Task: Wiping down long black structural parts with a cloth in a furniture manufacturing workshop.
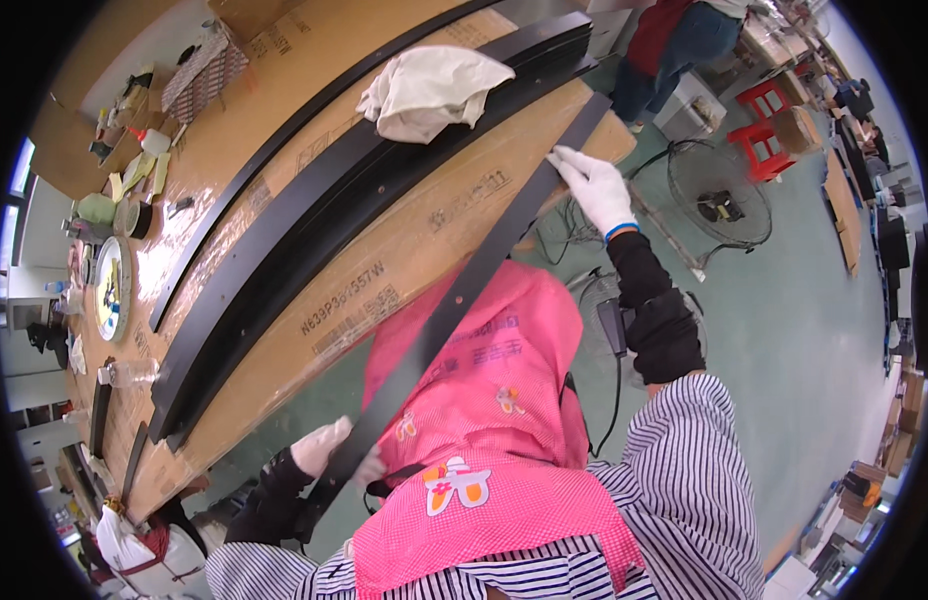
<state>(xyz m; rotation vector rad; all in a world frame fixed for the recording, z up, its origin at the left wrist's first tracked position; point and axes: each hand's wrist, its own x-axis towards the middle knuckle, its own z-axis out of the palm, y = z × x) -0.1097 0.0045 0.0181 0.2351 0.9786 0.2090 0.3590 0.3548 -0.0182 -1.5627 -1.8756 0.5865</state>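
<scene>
Pink apron over striped shirt, nearest the lens. Long black strip held across the body, slanting from lower left to upper right, its far end at the table edge. Left hand, white-gloved, fingers clamped on the strip's lower end. Right hand, white-gloved with dark sleeve, fingers closed on the strip's upper end, just beside the table corner. Strip lifted clear of the cardboard-covered table, not yet laid among the others; judged a mid-handling stage, with placing or fitting left to do. Two wider black curved rails lying along the table, near the strip. White cloth bunched on top of the rails at the far end, partly covering them. Round clock face, tape rolls and small clutter at the table's left rim. Floor fan and red stools beyond the right hand; another person standing at the table's far end.
</scene>
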